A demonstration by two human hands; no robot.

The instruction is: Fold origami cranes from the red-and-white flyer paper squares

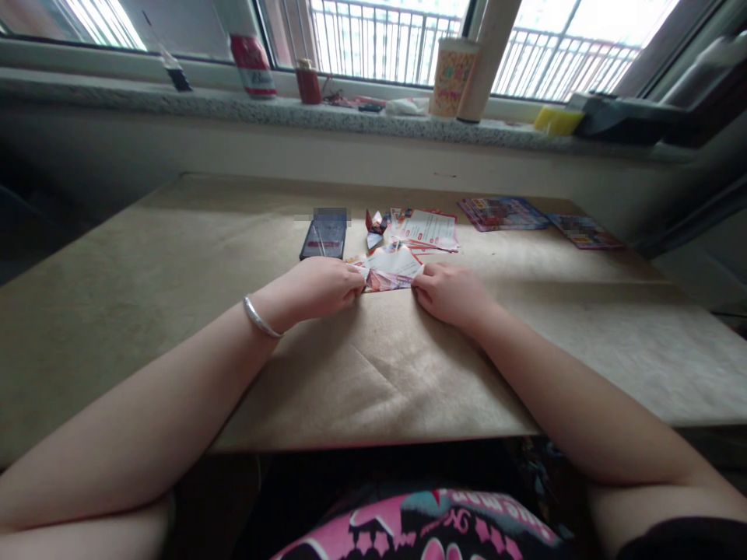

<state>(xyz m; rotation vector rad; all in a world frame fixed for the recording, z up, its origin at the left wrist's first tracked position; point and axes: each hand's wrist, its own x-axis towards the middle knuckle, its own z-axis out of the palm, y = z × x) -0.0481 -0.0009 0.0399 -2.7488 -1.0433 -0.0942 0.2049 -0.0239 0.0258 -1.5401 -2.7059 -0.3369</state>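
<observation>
A partly folded sheet of printed paper (392, 268) lies on the table between my two hands, white on top with a coloured pattern along its near edge. My left hand (327, 289), a silver bangle on its wrist, is closed on the paper's left end. On the right end, the fingers of my right hand (448, 292) pinch the paper's corner. Just beyond it stands a small folded paper figure (376, 227) with pointed tips. A dark phone (324, 236) lies past my left hand.
Loose printed sheets (429, 228) lie behind the folded paper. Farther right are a stack of colourful cards (502, 214) and another colourful pile (587, 232). The windowsill (350, 115) holds a red can (252, 66), a patterned paper cup (452, 76) and a yellow object (557, 120).
</observation>
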